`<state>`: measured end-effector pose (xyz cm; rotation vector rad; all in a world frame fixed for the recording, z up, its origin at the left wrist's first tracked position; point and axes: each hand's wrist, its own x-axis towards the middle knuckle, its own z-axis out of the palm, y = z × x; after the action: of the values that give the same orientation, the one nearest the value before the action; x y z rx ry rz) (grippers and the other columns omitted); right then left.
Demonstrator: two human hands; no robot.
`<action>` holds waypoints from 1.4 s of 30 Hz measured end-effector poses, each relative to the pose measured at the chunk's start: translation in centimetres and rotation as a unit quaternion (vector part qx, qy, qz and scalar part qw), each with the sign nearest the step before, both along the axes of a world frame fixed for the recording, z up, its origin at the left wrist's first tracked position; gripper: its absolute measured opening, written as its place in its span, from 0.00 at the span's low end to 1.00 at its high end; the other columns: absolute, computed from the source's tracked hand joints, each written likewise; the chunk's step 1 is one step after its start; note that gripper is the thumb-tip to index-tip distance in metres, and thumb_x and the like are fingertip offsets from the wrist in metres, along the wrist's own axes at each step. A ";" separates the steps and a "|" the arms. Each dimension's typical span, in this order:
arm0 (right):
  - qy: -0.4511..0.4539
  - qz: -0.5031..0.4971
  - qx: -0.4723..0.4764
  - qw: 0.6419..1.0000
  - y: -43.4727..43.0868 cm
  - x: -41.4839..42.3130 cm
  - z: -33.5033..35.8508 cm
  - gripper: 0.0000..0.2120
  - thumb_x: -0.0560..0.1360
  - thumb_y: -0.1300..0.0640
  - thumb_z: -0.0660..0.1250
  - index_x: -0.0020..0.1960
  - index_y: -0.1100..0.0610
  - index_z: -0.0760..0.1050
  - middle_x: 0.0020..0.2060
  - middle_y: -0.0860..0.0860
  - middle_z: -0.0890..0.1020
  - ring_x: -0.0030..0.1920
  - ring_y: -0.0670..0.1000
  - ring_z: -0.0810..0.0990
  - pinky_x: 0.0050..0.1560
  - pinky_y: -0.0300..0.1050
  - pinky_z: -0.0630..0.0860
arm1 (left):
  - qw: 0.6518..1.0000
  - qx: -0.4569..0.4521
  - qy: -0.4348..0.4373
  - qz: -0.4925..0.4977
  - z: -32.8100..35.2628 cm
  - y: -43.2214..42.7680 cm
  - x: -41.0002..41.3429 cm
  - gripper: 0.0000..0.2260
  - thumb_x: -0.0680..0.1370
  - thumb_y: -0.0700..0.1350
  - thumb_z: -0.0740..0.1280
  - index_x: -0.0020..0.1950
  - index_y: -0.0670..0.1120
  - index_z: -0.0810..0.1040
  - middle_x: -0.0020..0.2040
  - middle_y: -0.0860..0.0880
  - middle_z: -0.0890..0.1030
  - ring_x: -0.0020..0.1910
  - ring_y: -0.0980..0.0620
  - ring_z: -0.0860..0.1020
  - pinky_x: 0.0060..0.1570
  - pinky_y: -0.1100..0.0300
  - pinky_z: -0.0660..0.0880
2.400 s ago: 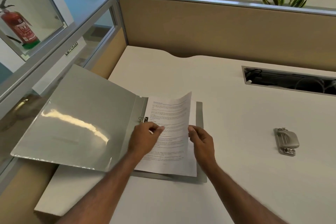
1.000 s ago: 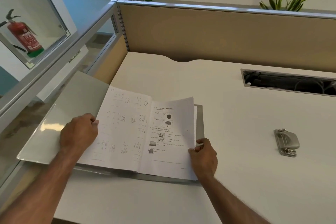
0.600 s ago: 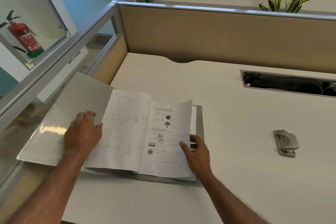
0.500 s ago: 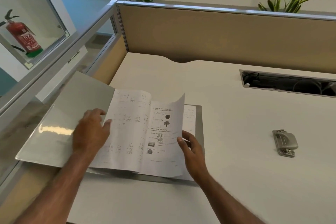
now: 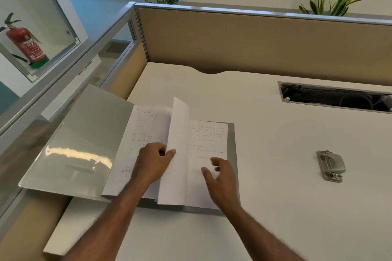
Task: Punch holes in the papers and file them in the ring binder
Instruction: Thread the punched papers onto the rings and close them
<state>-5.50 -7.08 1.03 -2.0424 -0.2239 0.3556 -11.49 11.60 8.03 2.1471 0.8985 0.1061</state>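
Observation:
A grey ring binder (image 5: 80,144) lies open at the desk's left edge, its front cover hanging over the side. Sheets with handwritten sums (image 5: 144,131) lie turned onto the left half. My left hand (image 5: 153,162) pinches the edge of one white sheet (image 5: 179,133) that stands nearly upright in mid-turn. A handwritten page (image 5: 209,140) lies flat on the right half. My right hand (image 5: 220,174) hovers over that page with fingers apart, holding nothing. The rings are hidden under the papers. A grey hole punch (image 5: 331,165) sits apart on the desk to the right.
A beige partition (image 5: 254,44) walls the desk's far side, with plants behind it. A cable slot (image 5: 335,97) opens in the desk at the back right. A glass panel (image 5: 63,82) runs along the left; a red fire extinguisher (image 5: 25,44) stands beyond it.
My left hand moved from the left-hand pages to the raised sheet and now pinches it. My right hand let go of that sheet and dropped over the page beneath. The sheet stands steeper.

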 end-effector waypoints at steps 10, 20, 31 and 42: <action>0.061 -0.014 -0.225 0.972 -1.9 2.2 -1.4 0.37 0.65 0.37 0.76 0.61 0.60 0.67 0.57 0.54 0.72 0.58 0.57 0.76 0.57 0.52 0.77 | 0.986 0.144 0.047 0.071 1.2 9.2 -3.9 0.16 0.76 0.49 0.70 0.31 0.45 0.74 0.30 0.46 0.77 0.32 0.45 0.75 0.34 0.56 0.69; 0.047 -0.028 -0.242 0.969 -1.4 1.7 -1.4 0.34 0.65 0.43 0.78 0.61 0.57 0.67 0.57 0.53 0.74 0.57 0.56 0.76 0.56 0.52 0.77 | 0.949 0.300 0.068 0.065 0.4 10.8 -5.0 0.13 0.76 0.46 0.70 0.55 0.38 0.80 0.49 0.38 0.84 0.46 0.36 0.81 0.44 0.46 0.77; 0.066 -0.058 -0.155 0.984 -2.1 2.2 -1.7 0.21 0.72 0.52 0.72 0.62 0.55 0.70 0.55 0.50 0.81 0.55 0.55 0.80 0.55 0.51 0.78 | 0.932 0.358 0.036 0.049 -0.2 10.2 -5.1 0.20 0.70 0.44 0.76 0.59 0.39 0.77 0.54 0.36 0.78 0.51 0.35 0.77 0.45 0.41 0.77; 0.075 -0.065 0.179 0.979 -0.3 1.1 1.1 0.12 0.82 0.54 0.58 0.56 0.52 0.80 0.50 0.46 0.84 0.46 0.50 0.82 0.44 0.41 0.79 | 0.994 -0.070 -0.045 -0.074 -1.6 -2.9 1.4 0.16 0.69 0.65 0.70 0.38 0.52 0.81 0.35 0.55 0.83 0.36 0.57 0.81 0.38 0.62 0.78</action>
<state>-4.39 -7.35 2.16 -1.6572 -0.0545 0.3572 -10.04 8.69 6.46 2.0541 0.6728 0.0632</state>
